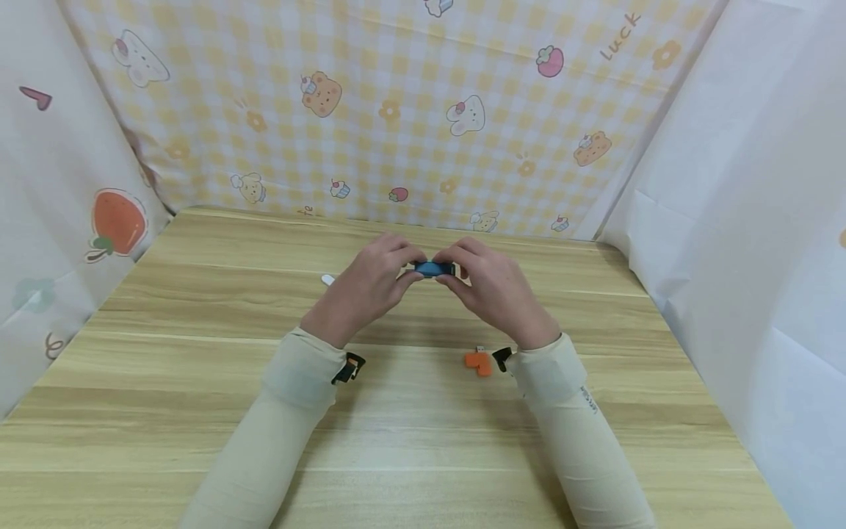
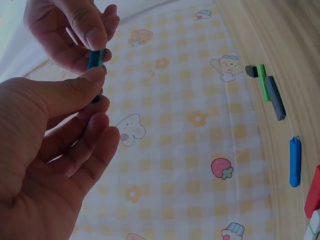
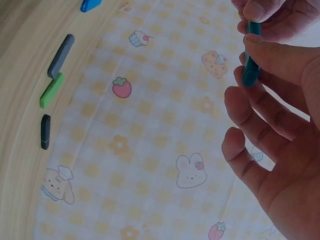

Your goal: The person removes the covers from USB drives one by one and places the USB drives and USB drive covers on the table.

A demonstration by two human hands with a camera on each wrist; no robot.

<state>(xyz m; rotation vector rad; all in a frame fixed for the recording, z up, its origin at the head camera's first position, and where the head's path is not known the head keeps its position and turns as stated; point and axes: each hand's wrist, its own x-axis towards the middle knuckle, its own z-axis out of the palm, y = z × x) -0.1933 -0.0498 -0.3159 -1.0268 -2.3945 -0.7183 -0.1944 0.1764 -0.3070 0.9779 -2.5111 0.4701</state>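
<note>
A small blue-teal stick-shaped object [image 1: 431, 269] is held level between the two hands above the table's far part. My left hand [image 1: 369, 283] pinches its left end between thumb and fingers. On the right end, my right hand [image 1: 497, 289] grips with thumb and index finger. The left wrist view shows the object [image 2: 95, 60] with the left thumb across it. In the right wrist view its rounded dark teal end [image 3: 250, 75] sticks out below the right thumb, while the other fingers of the right hand [image 3: 280, 110] are loosely bent.
An orange piece with a metal USB plug [image 1: 479, 362] lies beside the right wrist, and a white item [image 1: 327, 279] by the left forearm. The left wrist view shows green [image 2: 263, 82], dark grey [image 2: 275, 98], blue [image 2: 295, 161] and red [image 2: 313, 192] items on the wooden table.
</note>
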